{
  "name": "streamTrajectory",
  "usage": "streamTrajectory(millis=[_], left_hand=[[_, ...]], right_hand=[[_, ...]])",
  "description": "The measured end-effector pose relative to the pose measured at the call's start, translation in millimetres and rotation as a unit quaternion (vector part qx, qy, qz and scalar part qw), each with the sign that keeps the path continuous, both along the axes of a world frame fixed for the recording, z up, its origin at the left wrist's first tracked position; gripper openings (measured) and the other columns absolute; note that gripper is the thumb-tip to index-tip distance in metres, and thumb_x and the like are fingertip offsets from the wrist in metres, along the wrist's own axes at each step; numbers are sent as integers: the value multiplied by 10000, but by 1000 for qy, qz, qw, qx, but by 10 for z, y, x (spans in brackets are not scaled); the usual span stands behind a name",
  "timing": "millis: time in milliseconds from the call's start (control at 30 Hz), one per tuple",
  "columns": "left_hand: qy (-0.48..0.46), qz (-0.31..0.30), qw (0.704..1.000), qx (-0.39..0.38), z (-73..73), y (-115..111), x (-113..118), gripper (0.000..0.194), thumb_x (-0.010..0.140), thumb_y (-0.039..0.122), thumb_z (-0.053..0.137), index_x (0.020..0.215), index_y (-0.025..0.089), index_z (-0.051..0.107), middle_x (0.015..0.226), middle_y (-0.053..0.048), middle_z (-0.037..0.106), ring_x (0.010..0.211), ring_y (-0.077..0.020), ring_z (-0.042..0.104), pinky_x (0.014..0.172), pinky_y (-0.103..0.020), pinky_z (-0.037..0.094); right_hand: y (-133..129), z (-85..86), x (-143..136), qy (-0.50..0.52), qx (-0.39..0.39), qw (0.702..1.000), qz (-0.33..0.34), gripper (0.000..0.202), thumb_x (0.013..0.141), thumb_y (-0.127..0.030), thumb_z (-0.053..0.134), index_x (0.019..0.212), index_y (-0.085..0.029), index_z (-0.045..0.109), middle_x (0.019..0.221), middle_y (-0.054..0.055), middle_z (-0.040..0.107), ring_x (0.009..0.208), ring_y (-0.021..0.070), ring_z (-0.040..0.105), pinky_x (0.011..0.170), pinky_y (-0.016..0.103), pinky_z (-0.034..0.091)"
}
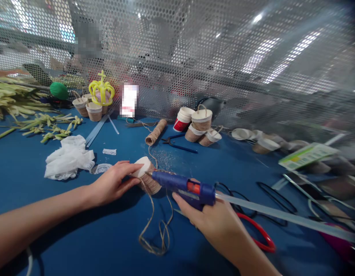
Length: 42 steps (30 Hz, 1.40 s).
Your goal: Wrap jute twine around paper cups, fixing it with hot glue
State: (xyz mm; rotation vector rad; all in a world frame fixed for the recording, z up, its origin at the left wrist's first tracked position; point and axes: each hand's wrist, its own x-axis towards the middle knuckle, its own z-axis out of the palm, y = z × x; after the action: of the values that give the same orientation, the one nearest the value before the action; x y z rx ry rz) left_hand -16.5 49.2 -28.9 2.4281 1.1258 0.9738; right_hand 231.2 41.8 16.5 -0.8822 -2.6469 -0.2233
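Left fingers (pixel 133 168) pinch the cup (pixel 151 185), right fingers (pixel 183 206) grip the glue gun (pixel 177 184): keep its nozzle (pixel 149 173) off the left fingertips.

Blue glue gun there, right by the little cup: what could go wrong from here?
Burn: the left fingers grip the small round cup wrapped in brown twine close to the tip of the blue plastic glue gun, so a slip might put hot glue on skin.
Snag: the loose loop of thin brown twine could catch a hand.
Bump: the long translucent glue stick juts from the gun's back and might knock something.
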Motion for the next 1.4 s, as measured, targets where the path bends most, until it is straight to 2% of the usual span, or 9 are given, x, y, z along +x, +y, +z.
streamTrajectory(millis=[133,267,467,667,800,900,1100,1267,1400], left_hand=[[12,7,1000,1,-2,-6,-5,269,864,264,410,1076,131,508,900,-90,655,808,-205,594,746,-339,466],[14,13,1000,-1,-14,0,-6,284,863,276,410,1085,130,510,909,-101,649,838,-214,590,727,-328,471],[0,6,1000,-12,10,-1,0,273,854,239,423,1093,138,508,965,-93,642,881,-195,583,762,-304,461],[4,5,1000,-24,50,-13,0,250,859,257,408,1032,143,547,915,-81,653,831,-193,588,740,-295,456],[1,4,1000,-29,49,-15,-1,273,853,245,416,1072,125,528,955,-101,644,856,-201,582,755,-313,457],[2,1,1000,-31,37,-15,-1,298,851,243,423,1104,112,508,955,-112,642,862,-206,581,750,-319,460],[7,10,999,-44,39,-22,-8,317,855,253,418,1132,120,496,906,-108,639,838,-211,583,708,-311,464],[12,1,999,-53,53,-16,-3,311,856,245,412,1128,120,499,917,-111,633,857,-217,577,725,-318,458],[13,14,999,-50,32,-13,-3,322,851,247,421,1140,123,493,899,-108,633,848,-214,581,716,-310,459]], right_hand=[[40,-25,61,26,-40,998,-43,288,758,-139,439,907,-222,671,653,50,687,679,225,643,605,334,491],[28,-54,99,33,-52,997,-46,294,754,-136,437,903,-228,672,643,46,686,684,224,643,626,342,494],[-44,-72,-50,74,-76,993,-49,250,746,-144,467,836,-243,679,725,34,692,687,196,635,654,326,499],[-90,-48,-237,163,-129,968,-139,155,750,-225,501,667,-195,628,580,23,637,518,158,593,531,266,497],[-57,10,-123,116,-121,983,-74,172,735,-196,500,761,-232,666,613,23,660,596,180,617,582,293,492],[-24,30,-21,91,-92,990,-50,224,742,-173,485,833,-233,680,605,33,665,629,195,626,615,313,486],[23,30,-25,76,-52,994,-64,242,766,-182,469,855,-217,692,675,66,681,629,214,628,595,334,485],[42,17,-33,60,-59,992,-93,248,758,-188,470,866,-213,692,624,62,671,597,208,617,556,316,484],[7,61,-52,71,-77,991,-83,230,763,-209,476,850,-215,689,622,59,667,631,210,623,583,319,485]])
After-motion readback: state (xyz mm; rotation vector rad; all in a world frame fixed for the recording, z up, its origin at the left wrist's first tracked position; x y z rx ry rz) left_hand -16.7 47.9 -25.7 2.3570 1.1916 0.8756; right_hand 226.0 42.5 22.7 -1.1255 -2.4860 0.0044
